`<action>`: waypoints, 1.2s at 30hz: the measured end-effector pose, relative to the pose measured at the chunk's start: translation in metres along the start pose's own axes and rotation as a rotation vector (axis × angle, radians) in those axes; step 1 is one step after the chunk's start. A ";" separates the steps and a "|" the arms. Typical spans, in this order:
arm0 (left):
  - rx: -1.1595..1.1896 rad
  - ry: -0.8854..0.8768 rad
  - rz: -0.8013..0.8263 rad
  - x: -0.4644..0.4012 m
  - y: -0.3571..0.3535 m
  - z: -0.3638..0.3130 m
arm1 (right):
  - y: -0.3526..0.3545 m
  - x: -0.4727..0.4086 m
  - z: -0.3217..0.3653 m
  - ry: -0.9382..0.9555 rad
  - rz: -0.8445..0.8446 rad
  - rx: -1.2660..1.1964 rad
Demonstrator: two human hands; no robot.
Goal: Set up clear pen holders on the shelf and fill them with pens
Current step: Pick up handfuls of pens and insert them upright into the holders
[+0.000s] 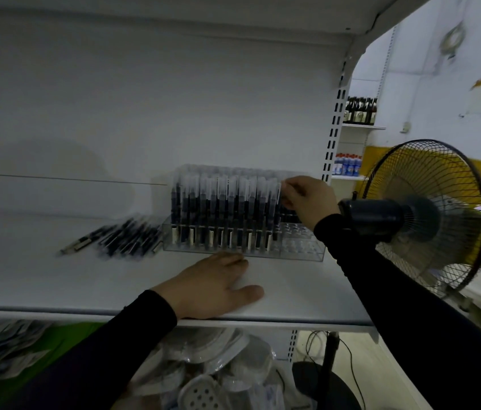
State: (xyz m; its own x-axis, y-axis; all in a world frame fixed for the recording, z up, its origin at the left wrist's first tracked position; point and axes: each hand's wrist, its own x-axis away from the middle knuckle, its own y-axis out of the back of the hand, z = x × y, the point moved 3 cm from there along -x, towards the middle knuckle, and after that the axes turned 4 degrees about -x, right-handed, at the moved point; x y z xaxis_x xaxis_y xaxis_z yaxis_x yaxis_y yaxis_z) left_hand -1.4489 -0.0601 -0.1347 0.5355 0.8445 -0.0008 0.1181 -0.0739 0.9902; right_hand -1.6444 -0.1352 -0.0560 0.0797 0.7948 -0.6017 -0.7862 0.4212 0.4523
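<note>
Pinching pen point(278, 192) in right hand point(310, 199) grip at holder point(301, 250) right end | left hand point(212, 287) flat, open on shelf point(307, 294) front edge

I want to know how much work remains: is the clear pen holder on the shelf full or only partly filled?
Partly filled. The clear pen holder has upright pens across its left and middle, but its right end slots look empty. Loose pens lie on the shelf.

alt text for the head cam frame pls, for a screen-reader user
A person's right hand pinches the cap end of a pen at the right of a clear pen holder, mostly filled with upright pens, on a white shelf. The left hand lies flat on the shelf before the holder, loose pens lie to its left, and a standing fan is at right.
</note>
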 end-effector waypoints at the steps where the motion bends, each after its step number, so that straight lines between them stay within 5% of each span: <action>1: 0.000 -0.002 0.002 0.000 0.000 0.000 | -0.001 0.002 -0.002 -0.003 0.008 0.011; 12: 0.019 -0.021 -0.017 0.000 0.001 0.001 | 0.012 0.017 -0.005 0.009 -0.085 0.082; 20: 0.087 0.058 -0.192 0.025 0.024 0.041 | -0.007 0.058 0.040 0.366 -0.065 0.121; 26: -0.029 0.298 -0.380 0.073 0.061 0.126 | -0.076 0.082 0.071 0.472 0.283 0.118; 31: 0.013 0.612 -0.189 0.072 0.059 0.188 | -0.132 0.090 0.087 0.359 0.599 0.164; 36: 0.117 0.705 -0.088 0.043 0.048 0.195 | -0.157 0.094 0.088 0.246 0.786 0.325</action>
State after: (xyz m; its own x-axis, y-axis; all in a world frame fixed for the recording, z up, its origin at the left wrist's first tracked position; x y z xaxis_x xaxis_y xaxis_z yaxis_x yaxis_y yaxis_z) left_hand -1.2573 -0.1310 -0.1144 -0.1423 0.9886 0.0494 0.2456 -0.0131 0.9693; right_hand -1.4594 -0.0886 -0.1260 -0.5740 0.8058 -0.1457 -0.3416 -0.0739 0.9369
